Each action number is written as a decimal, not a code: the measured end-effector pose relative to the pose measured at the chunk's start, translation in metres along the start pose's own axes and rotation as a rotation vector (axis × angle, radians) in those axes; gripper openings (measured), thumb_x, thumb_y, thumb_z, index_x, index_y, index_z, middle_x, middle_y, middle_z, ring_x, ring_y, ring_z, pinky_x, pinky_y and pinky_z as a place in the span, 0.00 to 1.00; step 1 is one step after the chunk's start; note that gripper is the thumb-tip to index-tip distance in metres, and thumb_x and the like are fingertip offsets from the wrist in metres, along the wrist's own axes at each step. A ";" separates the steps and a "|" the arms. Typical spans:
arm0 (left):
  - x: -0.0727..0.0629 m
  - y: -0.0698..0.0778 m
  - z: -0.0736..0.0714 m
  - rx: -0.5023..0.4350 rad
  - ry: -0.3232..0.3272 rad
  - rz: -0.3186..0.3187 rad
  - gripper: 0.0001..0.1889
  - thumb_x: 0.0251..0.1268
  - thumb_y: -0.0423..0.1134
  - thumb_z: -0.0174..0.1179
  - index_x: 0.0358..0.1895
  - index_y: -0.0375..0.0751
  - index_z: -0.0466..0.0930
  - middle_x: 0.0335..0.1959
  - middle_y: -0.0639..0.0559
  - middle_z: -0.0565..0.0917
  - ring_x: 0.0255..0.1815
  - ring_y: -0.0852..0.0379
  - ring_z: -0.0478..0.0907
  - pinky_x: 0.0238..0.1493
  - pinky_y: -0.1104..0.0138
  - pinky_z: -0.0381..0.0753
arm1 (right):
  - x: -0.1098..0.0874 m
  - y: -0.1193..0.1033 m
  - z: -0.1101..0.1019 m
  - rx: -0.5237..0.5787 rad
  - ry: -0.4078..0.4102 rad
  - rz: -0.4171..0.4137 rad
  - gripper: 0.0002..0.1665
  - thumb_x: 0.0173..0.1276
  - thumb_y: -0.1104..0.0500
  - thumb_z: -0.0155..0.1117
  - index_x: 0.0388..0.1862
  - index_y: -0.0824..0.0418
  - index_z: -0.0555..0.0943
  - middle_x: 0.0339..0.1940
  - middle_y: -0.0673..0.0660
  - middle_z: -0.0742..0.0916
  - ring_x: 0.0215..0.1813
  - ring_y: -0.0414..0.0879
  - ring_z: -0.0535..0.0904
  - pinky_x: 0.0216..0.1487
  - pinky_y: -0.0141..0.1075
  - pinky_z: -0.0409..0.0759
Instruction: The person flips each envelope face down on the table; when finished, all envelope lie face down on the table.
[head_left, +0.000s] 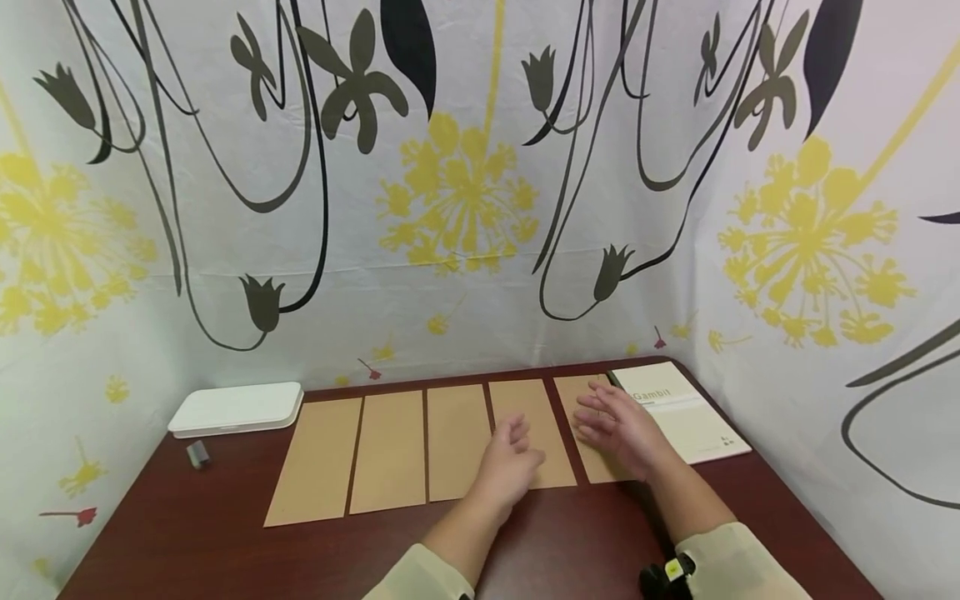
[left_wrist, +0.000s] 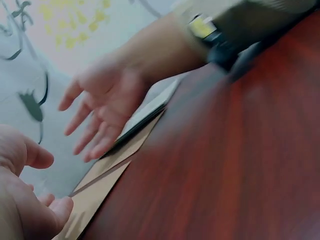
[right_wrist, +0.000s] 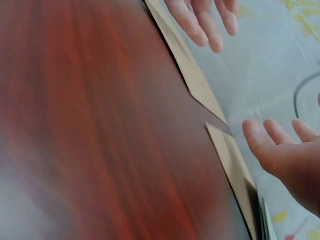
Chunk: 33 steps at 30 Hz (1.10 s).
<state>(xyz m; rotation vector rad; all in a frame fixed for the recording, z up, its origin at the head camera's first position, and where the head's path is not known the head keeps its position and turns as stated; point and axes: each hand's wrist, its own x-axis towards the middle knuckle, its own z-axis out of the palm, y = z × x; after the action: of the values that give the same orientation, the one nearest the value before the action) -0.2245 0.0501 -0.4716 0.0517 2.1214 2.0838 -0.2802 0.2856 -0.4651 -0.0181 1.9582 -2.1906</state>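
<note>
Several tan kraft-paper rectangles (head_left: 388,450) lie side by side in a row on the dark red wooden table (head_left: 360,558). My left hand (head_left: 508,462) hovers over the fourth rectangle (head_left: 551,450) from the left, fingers loosely bent and holding nothing. Over the rightmost rectangle (head_left: 607,471) is my right hand (head_left: 626,429), its fingers spread and relaxed, also empty. In the left wrist view the palm of the right hand (left_wrist: 112,95) faces the left hand (left_wrist: 30,195). The right wrist view shows both hands raised above the rectangles, apart from each other.
A cream notebook (head_left: 693,421) with printed lettering lies at the right end of the row. At the back left sits a flat white case (head_left: 236,408), with a small grey block (head_left: 198,454) in front of it. A patterned cloth (head_left: 465,325) hangs behind the table and along its sides.
</note>
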 end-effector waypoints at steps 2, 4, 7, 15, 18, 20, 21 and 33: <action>-0.002 -0.001 0.010 -0.015 -0.030 -0.005 0.41 0.68 0.32 0.64 0.83 0.40 0.59 0.81 0.38 0.70 0.81 0.33 0.67 0.78 0.39 0.72 | 0.001 -0.003 -0.010 0.007 0.022 -0.015 0.40 0.88 0.40 0.48 0.86 0.59 0.54 0.68 0.54 0.81 0.66 0.46 0.86 0.68 0.45 0.85; -0.004 -0.001 0.019 -0.028 -0.050 -0.014 0.41 0.68 0.33 0.65 0.83 0.41 0.59 0.81 0.39 0.70 0.81 0.34 0.67 0.79 0.39 0.71 | 0.002 -0.005 -0.020 0.014 0.042 -0.023 0.41 0.87 0.40 0.49 0.86 0.59 0.53 0.64 0.50 0.83 0.64 0.43 0.86 0.68 0.44 0.86; -0.003 -0.002 0.030 -0.030 -0.057 0.002 0.40 0.69 0.31 0.64 0.83 0.40 0.60 0.81 0.40 0.70 0.81 0.33 0.67 0.79 0.38 0.71 | 0.003 -0.007 -0.035 -0.037 0.071 -0.027 0.44 0.87 0.38 0.48 0.88 0.60 0.50 0.62 0.47 0.83 0.62 0.40 0.87 0.66 0.41 0.87; 0.016 0.002 0.053 0.006 -0.041 0.022 0.38 0.71 0.32 0.65 0.82 0.43 0.63 0.81 0.42 0.71 0.81 0.37 0.68 0.80 0.41 0.71 | 0.004 -0.008 -0.065 -0.171 0.100 -0.041 0.49 0.85 0.34 0.48 0.89 0.61 0.48 0.73 0.64 0.76 0.62 0.40 0.87 0.62 0.42 0.89; 0.024 0.006 0.060 0.012 -0.035 0.022 0.38 0.70 0.32 0.66 0.82 0.44 0.63 0.81 0.42 0.71 0.81 0.38 0.67 0.80 0.42 0.70 | 0.003 -0.010 -0.069 -0.199 0.104 -0.030 0.49 0.84 0.32 0.47 0.89 0.59 0.50 0.77 0.69 0.74 0.65 0.44 0.86 0.64 0.44 0.88; 0.028 0.009 0.063 0.014 -0.038 0.008 0.39 0.69 0.33 0.67 0.82 0.45 0.63 0.82 0.42 0.70 0.82 0.38 0.66 0.80 0.42 0.70 | 0.002 -0.011 -0.069 -0.228 0.103 -0.021 0.49 0.84 0.31 0.46 0.89 0.59 0.49 0.79 0.71 0.72 0.68 0.48 0.85 0.66 0.46 0.87; 0.029 0.010 0.065 0.021 -0.042 -0.003 0.39 0.69 0.34 0.67 0.82 0.46 0.63 0.82 0.43 0.69 0.83 0.39 0.65 0.79 0.41 0.72 | 0.002 -0.011 -0.069 -0.239 0.107 -0.013 0.49 0.84 0.31 0.46 0.89 0.59 0.49 0.80 0.72 0.71 0.69 0.50 0.84 0.66 0.47 0.87; 0.036 0.009 0.075 0.151 -0.084 -0.044 0.43 0.64 0.32 0.68 0.83 0.43 0.62 0.81 0.36 0.68 0.66 0.43 0.75 0.30 0.63 0.78 | 0.000 -0.014 -0.071 -0.269 0.095 0.014 0.51 0.85 0.30 0.43 0.89 0.60 0.46 0.83 0.74 0.67 0.76 0.60 0.78 0.74 0.58 0.79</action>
<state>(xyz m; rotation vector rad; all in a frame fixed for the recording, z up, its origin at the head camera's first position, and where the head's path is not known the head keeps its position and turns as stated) -0.2501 0.1294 -0.4670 0.1090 2.2046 1.8602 -0.2919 0.3563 -0.4601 0.0603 2.2840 -1.9366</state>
